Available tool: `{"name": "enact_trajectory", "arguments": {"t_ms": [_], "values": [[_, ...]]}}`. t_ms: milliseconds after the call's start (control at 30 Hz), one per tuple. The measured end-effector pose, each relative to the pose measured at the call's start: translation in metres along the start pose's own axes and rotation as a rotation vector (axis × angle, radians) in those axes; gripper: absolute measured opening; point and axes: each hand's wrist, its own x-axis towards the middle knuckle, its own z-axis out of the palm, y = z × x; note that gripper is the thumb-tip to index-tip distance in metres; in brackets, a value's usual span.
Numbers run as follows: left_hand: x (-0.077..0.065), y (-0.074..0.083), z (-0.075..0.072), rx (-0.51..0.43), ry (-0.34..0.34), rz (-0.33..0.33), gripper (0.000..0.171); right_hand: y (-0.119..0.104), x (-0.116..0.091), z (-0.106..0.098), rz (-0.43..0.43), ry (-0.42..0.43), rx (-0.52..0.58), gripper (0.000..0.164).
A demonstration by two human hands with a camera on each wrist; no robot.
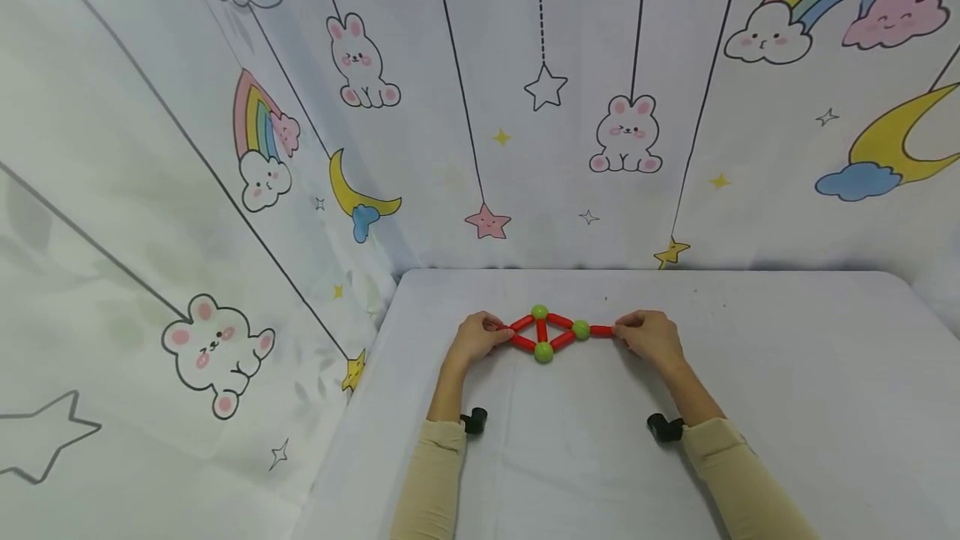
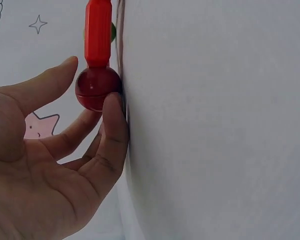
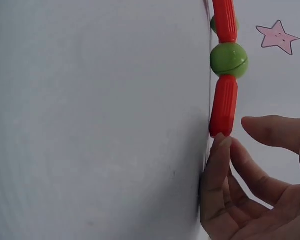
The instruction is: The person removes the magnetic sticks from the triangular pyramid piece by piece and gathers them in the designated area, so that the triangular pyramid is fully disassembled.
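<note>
Two bare hands flank a flat, diamond-shaped frame [image 1: 562, 342] of red rods and green balls, apparently plastic, on a white cloth-covered table [image 1: 570, 457] in the head view. The left hand [image 1: 480, 336] meets the frame's left corner; the right hand [image 1: 651, 335] reaches the outer end of a straight red plastic rod [image 1: 602, 331] projecting from a round green plastic ball [image 1: 581, 330]. Between the two sets of fingers, a short red plastic crossbar [image 1: 542, 330] joins the upper and lower balls, probably bracing the diamond. Touching opposite ends would help keep the piece from swivelling, while the table likely bears its weight.

Seen from the left wrist, a dark red, glossy plastic ball [image 2: 95, 86] sits at the fingertips. One bent finger rests against it, others curve behind, and the thumb stands off with a visible gap; the hand is loosely spread, seemingly steadying the ball rather than clasping it.

At the right wrist, fingertips meet the near end of the projecting rod, with the green ball just beyond it. The thumb is apart, the fingers relaxed with no firm hold, an arrangement that presumably leaves the ball joint unobstructed.
</note>
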Motion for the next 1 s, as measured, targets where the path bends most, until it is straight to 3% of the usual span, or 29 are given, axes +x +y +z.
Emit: {"name": "enact_trajectory", "arguments": {"t_ms": [233,367,567,1000], "values": [[-0.001,-0.001,-0.008,-0.1,0.043,-0.003,0.039,-0.009,-0.005,-0.004,-0.048,-0.001,0.021,0.032],[0.0,-0.002,-0.009,-0.207,0.066,-0.014,0.036,-0.017,-0.005,-0.005,-0.09,-0.005,0.005,0.034],[0.001,-0.001,-0.011,-0.351,0.045,-0.038,0.037,-0.031,-0.001,0.001,-0.16,-0.046,0.006,0.033],[0.001,-0.005,-0.017,-0.521,-0.026,-0.055,0.041,-0.059,0.004,0.037,-0.202,-0.135,0.065,0.028]]}}
